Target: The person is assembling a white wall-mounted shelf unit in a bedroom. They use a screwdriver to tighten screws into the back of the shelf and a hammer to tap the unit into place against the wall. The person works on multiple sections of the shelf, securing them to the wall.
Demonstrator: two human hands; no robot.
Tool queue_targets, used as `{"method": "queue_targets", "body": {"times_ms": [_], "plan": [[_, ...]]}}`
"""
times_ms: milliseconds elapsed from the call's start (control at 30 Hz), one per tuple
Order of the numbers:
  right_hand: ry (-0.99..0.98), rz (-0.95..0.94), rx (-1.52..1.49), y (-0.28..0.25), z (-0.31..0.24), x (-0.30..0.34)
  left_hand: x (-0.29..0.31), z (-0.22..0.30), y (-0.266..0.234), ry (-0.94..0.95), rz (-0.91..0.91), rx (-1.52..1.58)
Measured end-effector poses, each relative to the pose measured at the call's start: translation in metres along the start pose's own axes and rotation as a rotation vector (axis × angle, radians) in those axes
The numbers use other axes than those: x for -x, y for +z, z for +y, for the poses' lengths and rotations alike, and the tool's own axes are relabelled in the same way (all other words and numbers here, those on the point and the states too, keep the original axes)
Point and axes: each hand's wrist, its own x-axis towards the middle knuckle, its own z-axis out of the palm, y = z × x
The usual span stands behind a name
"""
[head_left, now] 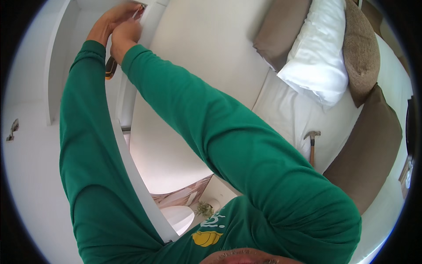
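Together, both hands: they met at the far upper left of the view, against the edge of a white cabinet panel (151, 22), with both arms stretched out.
Left hand (121, 15): its bent fingers reached to a small metallic-looking piece at the panel edge; whether they gripped it could not be told.
Right hand (126, 31): it was curled and blurred, just below the left hand and nearer the wearer; whether this grip held anything could not be told.
Small metallic-looking piece (139, 12): it sat by the left fingertips, beside the panel edge, too small and partly covered to identify further.
Yellow-and-black tool handle (110, 68): it showed between the two sleeves, below the wrists; its far end was hidden.
Green sleeves (220, 119): they covered both arms to the wrists and crossed much of the view; a yellow helmet print (206, 238) marked the shirt's chest.
Metal hinge (13, 130): it was mounted on the white surface at the far left, well apart from the hands.
Claw hammer (312, 145): it lay on white fabric (281, 99) at the right, head away from the wearer, its lower handle hidden by the right sleeve.
Cushions: a glossy white cushion (318, 53) lay between brown ones, with another brown cushion (367, 149) near the hammer.
Potted plant (205, 209): it stood low in the background, near the shirt.
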Motion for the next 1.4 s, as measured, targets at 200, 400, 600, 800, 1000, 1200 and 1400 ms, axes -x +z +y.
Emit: {"method": "queue_targets", "body": {"times_ms": [200,400,600,800,1000,1200,1400], "plan": [[-0.242,0.018,0.165,0.001,0.007,-0.01,0.031,0.022,0.033,0.024,-0.031,-0.166],[-0.076,-0.07,0.008,-0.005,0.006,-0.012,0.036,0.021,0.038,-0.018,-0.1,-0.122],[0.039,0.025,-0.185,0.009,-0.008,-0.018,0.031,0.022,0.044,0.021,0.07,-0.15],[-0.162,-0.004,-0.065,0.006,0.007,-0.031,0.031,0.017,0.047,-0.008,0.042,-0.126],[-0.197,-0.073,-0.061,0.007,0.0,-0.02,0.043,0.023,0.047,0.019,0.022,-0.115],[-0.184,-0.051,-0.003,0.003,-0.004,-0.02,0.043,0.019,0.044,0.031,0.035,-0.079],[-0.214,-0.081,0.032,0.001,-0.008,-0.012,0.054,0.013,0.043,0.05,0.078,-0.081]]}}
